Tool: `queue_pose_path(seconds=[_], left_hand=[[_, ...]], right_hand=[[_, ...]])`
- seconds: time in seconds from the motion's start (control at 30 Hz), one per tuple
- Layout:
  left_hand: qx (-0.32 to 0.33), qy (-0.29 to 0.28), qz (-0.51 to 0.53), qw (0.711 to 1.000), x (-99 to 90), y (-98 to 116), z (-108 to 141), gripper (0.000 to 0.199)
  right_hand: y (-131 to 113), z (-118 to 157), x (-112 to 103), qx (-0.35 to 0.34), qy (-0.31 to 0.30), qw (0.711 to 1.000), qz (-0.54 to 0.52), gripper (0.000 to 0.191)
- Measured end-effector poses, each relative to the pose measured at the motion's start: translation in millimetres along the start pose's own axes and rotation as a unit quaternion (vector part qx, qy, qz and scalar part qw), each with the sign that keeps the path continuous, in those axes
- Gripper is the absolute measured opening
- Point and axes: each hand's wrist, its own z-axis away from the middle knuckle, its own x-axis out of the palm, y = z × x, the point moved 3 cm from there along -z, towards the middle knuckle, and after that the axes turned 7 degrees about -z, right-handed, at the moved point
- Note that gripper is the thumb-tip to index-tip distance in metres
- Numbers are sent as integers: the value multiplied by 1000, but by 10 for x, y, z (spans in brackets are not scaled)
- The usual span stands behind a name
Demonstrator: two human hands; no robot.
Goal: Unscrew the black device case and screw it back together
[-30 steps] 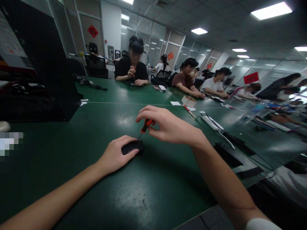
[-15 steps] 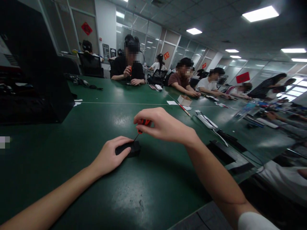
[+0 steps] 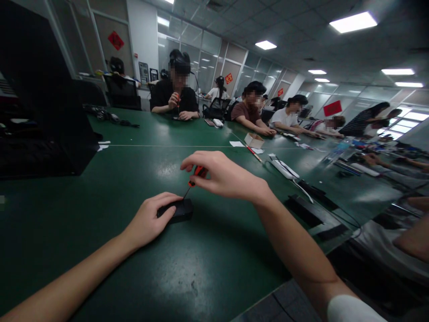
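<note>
Right grip (image 3: 223,176) holds the orange-black screwdriver (image 3: 200,171), shaft tilted, tip at the black block (image 3: 183,211). Left grip (image 3: 145,221) clasps the block's left end on the green counter (image 3: 110,201), near side. Looks like driver work in hand; any turn calls for a seated tip, steady block.

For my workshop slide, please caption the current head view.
Left hand steadies a black device on a green table; right hand angles an orange-and-black screwdriver onto it.

Lit ceiling panels (image 3: 353,22) hang over glass partitions (image 3: 208,51), mesh chairs (image 3: 122,92) and a long green table (image 3: 140,170).
</note>
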Motion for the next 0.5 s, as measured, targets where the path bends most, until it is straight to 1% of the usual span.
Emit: queue_pose_path(seconds=[0.07, 0.1, 0.13, 0.27, 0.5], left_hand=[[8, -11, 5, 1000, -2, 12, 1, 32], [13, -16, 8, 1000, -3, 17, 3, 32], [16, -20, 9, 1000, -6, 21, 5, 34], [17, -31, 15, 999, -15, 27, 19, 39], [23, -32, 16, 999, -17, 94, 39, 33]], right_hand=[[-1, 6, 4, -19, 0, 1000, -17, 37], [-1, 8, 6, -23, -2, 1000, -21, 39], [0, 7, 6, -21, -4, 1000, -20, 37], [-9, -1, -15, 4, 0, 1000, -12, 16], [-60, 22, -81, -2, 3, 995, -102, 17]])
